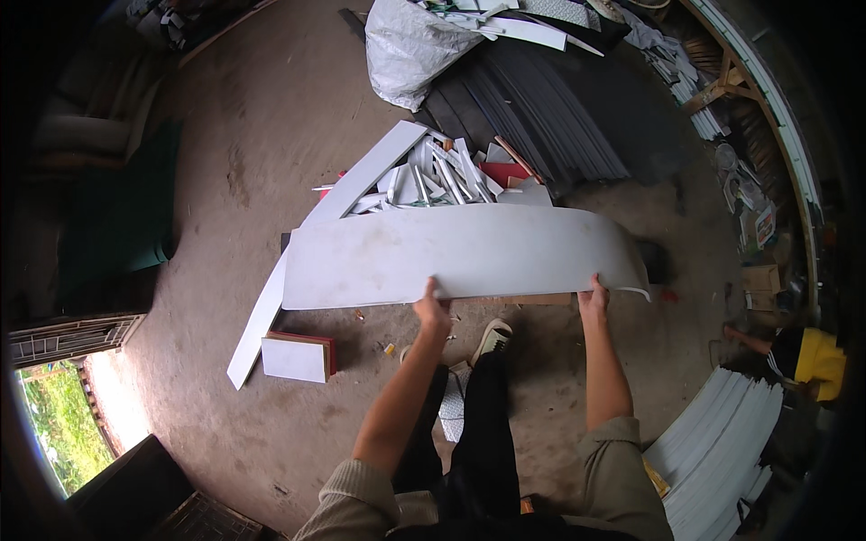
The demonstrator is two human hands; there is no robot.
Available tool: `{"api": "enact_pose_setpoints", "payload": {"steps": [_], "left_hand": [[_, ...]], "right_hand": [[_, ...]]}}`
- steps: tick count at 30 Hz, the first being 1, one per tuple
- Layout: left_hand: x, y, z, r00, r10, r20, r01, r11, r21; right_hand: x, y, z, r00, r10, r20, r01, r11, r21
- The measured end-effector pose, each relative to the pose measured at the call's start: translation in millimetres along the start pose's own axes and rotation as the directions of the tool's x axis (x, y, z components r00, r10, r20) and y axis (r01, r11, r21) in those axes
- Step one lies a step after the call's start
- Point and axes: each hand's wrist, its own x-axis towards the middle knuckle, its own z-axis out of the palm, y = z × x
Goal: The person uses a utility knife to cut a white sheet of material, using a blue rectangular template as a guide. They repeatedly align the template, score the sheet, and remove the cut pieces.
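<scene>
I hold a long white board (451,252) flat and level in front of me, above the floor. My left hand (433,311) grips its near edge around the middle. My right hand (594,296) grips the same edge further right, close to the board's rounded right end. Under and behind the board lies a heap of white offcut strips (433,176) with a red piece among them. A long narrow white plank (334,225) runs diagonally from the heap down to the left.
A small white panel with a red edge (296,358) lies on the concrete floor at left. Dark sheets (532,108) and a white sack (406,45) sit behind. Stacked white slats (722,442) lie at lower right, near a person in yellow (812,356).
</scene>
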Motion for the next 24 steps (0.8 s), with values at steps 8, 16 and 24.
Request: {"api": "enact_pose_setpoints", "payload": {"steps": [8, 16, 24], "left_hand": [[66.9, 89.0, -97.2, 0.874, 0.314, -0.37, -0.267, 0.948, 0.173], [136.2, -34.4, -146.1, 0.837, 0.253, -0.485, -0.131, 0.954, 0.271], [236.6, -86.6, -130.0, 0.941, 0.233, -0.246, -0.166, 0.949, 0.267]], "right_hand": [[23.8, 3.6, -76.6, 0.968, -0.15, -0.203, 0.102, 0.968, -0.229], [125.3, 36.6, -182.2, 0.976, -0.099, -0.192, 0.024, 0.933, -0.359], [220.1, 128.8, -253.9, 0.958, -0.06, -0.281, -0.053, 0.924, -0.379]]}}
